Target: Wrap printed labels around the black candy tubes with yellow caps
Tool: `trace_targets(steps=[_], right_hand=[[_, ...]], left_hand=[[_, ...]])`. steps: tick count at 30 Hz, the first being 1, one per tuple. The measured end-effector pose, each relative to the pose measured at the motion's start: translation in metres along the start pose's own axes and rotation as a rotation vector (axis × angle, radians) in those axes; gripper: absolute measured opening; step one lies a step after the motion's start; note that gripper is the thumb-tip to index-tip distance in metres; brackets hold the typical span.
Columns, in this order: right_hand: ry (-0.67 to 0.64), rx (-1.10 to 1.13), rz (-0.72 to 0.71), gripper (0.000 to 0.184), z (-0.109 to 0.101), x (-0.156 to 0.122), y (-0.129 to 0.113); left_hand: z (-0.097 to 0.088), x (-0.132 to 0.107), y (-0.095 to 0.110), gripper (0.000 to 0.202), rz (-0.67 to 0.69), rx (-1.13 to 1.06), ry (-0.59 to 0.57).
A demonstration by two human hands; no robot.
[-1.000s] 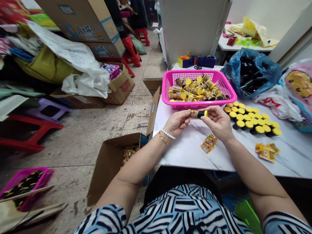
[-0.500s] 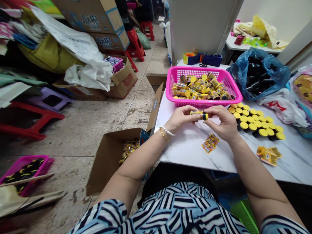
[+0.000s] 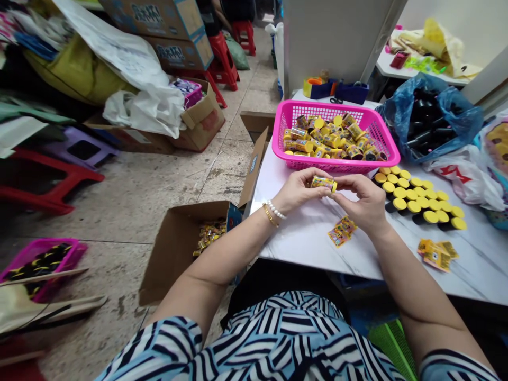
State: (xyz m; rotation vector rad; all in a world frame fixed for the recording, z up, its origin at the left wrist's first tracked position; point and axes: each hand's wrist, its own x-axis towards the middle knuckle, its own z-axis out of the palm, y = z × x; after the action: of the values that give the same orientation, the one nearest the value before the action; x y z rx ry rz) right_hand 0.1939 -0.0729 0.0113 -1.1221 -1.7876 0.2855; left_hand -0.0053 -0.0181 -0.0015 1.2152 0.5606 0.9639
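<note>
Both my hands hold one small tube (image 3: 323, 183) with a yellow cap and a yellow printed label, just above the white marble table (image 3: 309, 238). My left hand (image 3: 297, 190) pinches its left end and my right hand (image 3: 363, 201) grips the capped right end. Directly behind them stands a pink basket (image 3: 384, 153) full of labelled tubes. Rows of black tubes with yellow caps (image 3: 420, 201) stand to the right of my right hand. Small stacks of yellow stickers (image 3: 341, 233) lie on the table below my right hand, and more stickers (image 3: 436, 251) lie farther right.
An open cardboard box (image 3: 178, 248) holding labelled tubes sits on the floor left of the table. A blue bag of black tubes (image 3: 428, 121) lies behind the rows. Another pink basket (image 3: 39, 264), red stools (image 3: 47, 185), boxes and bags crowd the floor at left.
The tube's black body showed a second ago; now the yellow label covers it. My hands have closed in on the tube. The camera has shifted slightly.
</note>
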Motion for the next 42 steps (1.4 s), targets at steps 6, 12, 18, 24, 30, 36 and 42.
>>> trace_targets(steps=[6, 12, 18, 24, 30, 36, 42], right_hand=[[-0.007, -0.091, -0.112, 0.04, 0.001, -0.001, 0.001], [0.021, -0.008, 0.015, 0.03, 0.006, -0.006, 0.006], [-0.012, 0.295, 0.2, 0.035, 0.014, -0.005, 0.022], [-0.091, 0.426, 0.178, 0.039, 0.002, 0.002, 0.035], [-0.043, 0.529, 0.163, 0.021, 0.005, 0.001, 0.029], [-0.041, 0.433, 0.132, 0.023, 0.006, -0.003, 0.029], [0.032, 0.282, 0.078, 0.016, 0.008, -0.004, 0.023]], left_hand=[[0.0, -0.001, 0.005, 0.043, -0.024, 0.013, -0.002], [-0.001, 0.0, 0.003, 0.042, 0.019, 0.017, -0.027], [-0.003, 0.004, 0.0, 0.053, -0.093, -0.11, -0.016], [-0.006, 0.007, 0.001, 0.046, -0.3, -0.199, 0.002], [-0.002, 0.004, 0.001, 0.06, -0.347, -0.194, -0.086], [-0.003, 0.003, 0.005, 0.051, -0.378, -0.21, -0.123], [-0.001, 0.005, -0.005, 0.054, -0.418, -0.154, -0.035]])
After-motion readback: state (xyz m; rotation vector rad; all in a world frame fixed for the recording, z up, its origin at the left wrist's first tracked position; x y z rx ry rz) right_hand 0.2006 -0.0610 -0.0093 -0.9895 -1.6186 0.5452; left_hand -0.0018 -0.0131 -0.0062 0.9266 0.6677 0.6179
